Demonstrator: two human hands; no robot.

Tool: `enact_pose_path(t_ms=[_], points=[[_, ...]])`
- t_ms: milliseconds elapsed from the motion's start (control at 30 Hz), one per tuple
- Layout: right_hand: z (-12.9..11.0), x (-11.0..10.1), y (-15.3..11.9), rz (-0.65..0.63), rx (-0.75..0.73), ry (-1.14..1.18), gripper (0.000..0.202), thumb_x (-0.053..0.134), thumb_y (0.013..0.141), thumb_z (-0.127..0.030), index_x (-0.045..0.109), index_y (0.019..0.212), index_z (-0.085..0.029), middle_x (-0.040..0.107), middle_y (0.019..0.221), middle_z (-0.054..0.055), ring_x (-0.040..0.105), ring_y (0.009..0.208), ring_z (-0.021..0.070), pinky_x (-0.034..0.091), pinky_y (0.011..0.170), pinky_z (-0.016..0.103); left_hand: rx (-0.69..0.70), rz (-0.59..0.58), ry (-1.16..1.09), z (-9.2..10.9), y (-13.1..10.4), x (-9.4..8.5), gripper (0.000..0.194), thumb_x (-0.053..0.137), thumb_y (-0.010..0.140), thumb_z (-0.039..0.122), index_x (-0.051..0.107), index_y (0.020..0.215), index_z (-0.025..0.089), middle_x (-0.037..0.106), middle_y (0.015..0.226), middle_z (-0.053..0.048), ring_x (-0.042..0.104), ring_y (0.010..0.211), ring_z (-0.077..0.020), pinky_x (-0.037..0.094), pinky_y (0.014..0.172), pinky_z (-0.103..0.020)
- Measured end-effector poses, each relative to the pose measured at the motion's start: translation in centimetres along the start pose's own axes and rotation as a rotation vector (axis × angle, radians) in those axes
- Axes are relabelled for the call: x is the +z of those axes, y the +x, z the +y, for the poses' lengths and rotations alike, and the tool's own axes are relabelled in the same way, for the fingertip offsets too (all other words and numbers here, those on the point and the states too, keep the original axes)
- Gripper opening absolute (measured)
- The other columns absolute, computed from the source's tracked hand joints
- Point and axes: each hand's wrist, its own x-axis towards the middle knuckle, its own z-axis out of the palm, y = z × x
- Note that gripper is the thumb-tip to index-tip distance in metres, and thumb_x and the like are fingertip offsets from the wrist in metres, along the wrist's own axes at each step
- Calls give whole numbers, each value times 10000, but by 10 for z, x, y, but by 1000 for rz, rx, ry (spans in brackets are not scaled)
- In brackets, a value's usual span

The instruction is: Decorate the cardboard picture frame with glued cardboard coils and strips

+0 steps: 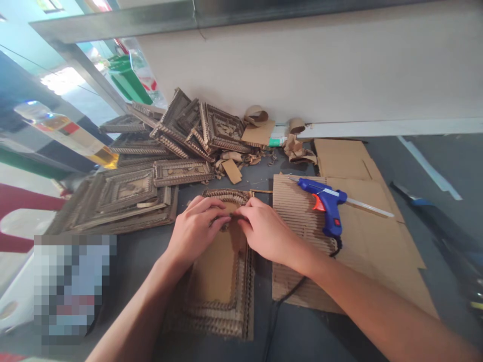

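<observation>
A cardboard frame (217,271) with ridged, corrugated borders lies on the dark table in front of me. Over its upper part, my left hand (199,223) has its fingers closed on a small dark piece (223,221), partly hidden by the fingertips. My right hand (260,226) pinches at the right end of that small piece, its wrist above the frame's right border. Right of my right hand, a blue glue gun (328,203) with an orange trigger and a clear glue stick rests on corrugated cardboard (290,221).
Stacked cardboard frames (124,188) fill the back left, with paper scraps (298,150) beside them. Flat cardboard sheets (373,241) lie at right, near a knife-like tool (411,196). A black cord runs toward the front edge. A bottle (70,131) stands at far left.
</observation>
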Motion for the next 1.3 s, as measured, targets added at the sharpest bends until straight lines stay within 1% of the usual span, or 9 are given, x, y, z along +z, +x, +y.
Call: enact_pose_path(t_ms=[233, 467, 700, 900, 1000, 1100, 1200, 1300], points=[[0, 0, 0, -7, -7, -12, 318, 474, 946, -105, 731, 1123, -168, 628, 1038, 112, 654, 941, 216, 489, 881, 356, -33, -20, -4, 2, 2, -1, 104, 690, 911, 241, 777, 870, 202, 738, 1042, -24, 621, 946, -194, 523, 817, -313], [3, 1, 0, -2, -12, 3, 325, 468, 939, -105, 731, 1115, -177, 619, 1043, 113, 649, 950, 218, 480, 891, 352, -70, -37, -13, 3, 4, -3, 82, 712, 886, 236, 784, 854, 212, 738, 1050, -19, 620, 955, -204, 523, 830, -337], [2, 0, -1, -13, -26, -18, 313, 454, 956, -113, 729, 1089, -181, 610, 1009, 102, 642, 908, 199, 476, 852, 335, -64, -42, -36, 2, 6, -3, 90, 715, 882, 239, 790, 838, 220, 740, 1039, -23, 619, 950, -206, 521, 819, -337], [1, 0, -2, -20, -31, -51, 290, 469, 958, -105, 727, 1064, -182, 615, 1018, 100, 646, 923, 191, 475, 840, 314, -105, -76, -78, 4, 10, -4, 64, 739, 859, 214, 786, 817, 217, 747, 1041, -14, 617, 940, -205, 509, 831, -346], [1, 0, -2, -12, -30, -68, 278, 490, 950, -98, 728, 1066, -182, 616, 1028, 102, 649, 925, 188, 479, 837, 307, -139, -69, -90, 4, 10, -3, 52, 757, 841, 219, 784, 796, 225, 746, 1039, -13, 621, 944, -205, 506, 835, -344], [1, 1, -3, -16, -31, -72, 284, 493, 948, -96, 730, 1076, -186, 615, 1022, 98, 652, 917, 185, 480, 838, 307, -166, -34, -118, 4, 11, -2, 35, 786, 814, 212, 770, 783, 217, 749, 1026, -16, 633, 960, -206, 504, 854, -336], [2, 0, -3, -16, -32, -68, 305, 482, 953, -96, 728, 1109, -186, 615, 1013, 98, 653, 916, 186, 480, 842, 311, -136, -17, -140, 5, 11, -3, 60, 785, 815, 187, 769, 857, 226, 763, 976, -1, 634, 943, -195, 506, 852, -318], [2, 0, -3, -19, -33, -68, 313, 475, 959, -98, 729, 1115, -191, 615, 1007, 95, 652, 907, 182, 479, 847, 313, -42, -41, -110, 6, 11, -4, 92, 733, 863, 169, 778, 900, 240, 768, 902, 13, 612, 889, -187, 513, 821, -304]])
